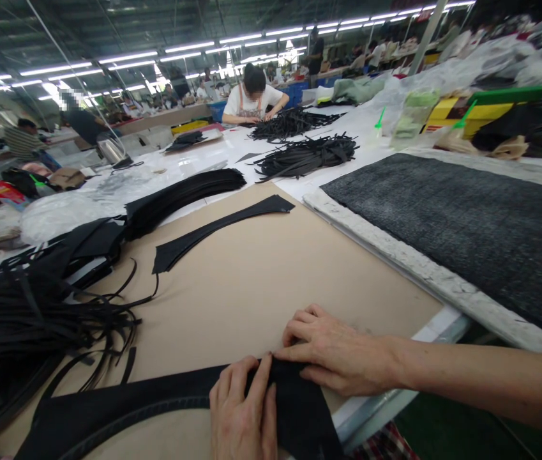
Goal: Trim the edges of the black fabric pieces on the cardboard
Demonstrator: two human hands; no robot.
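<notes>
A curved black fabric piece (122, 409) lies along the near edge of the brown cardboard sheet (251, 281). My left hand (242, 415) rests on its right end, fingers together and pressed flat on the cloth. My right hand (332, 351) comes in from the right, its fingers bent and pressing on the cloth's upper edge. Both hands touch the same end of the piece, almost meeting. A second curved black piece (218, 230) lies farther up the cardboard.
A tangle of black strips (36, 313) fills the left. A stack of black pieces (184, 195) sits behind it. A dark textured mat (472, 223) on a white board lies to the right. More strip piles (306, 156) and a seated person (251, 99) are across the table.
</notes>
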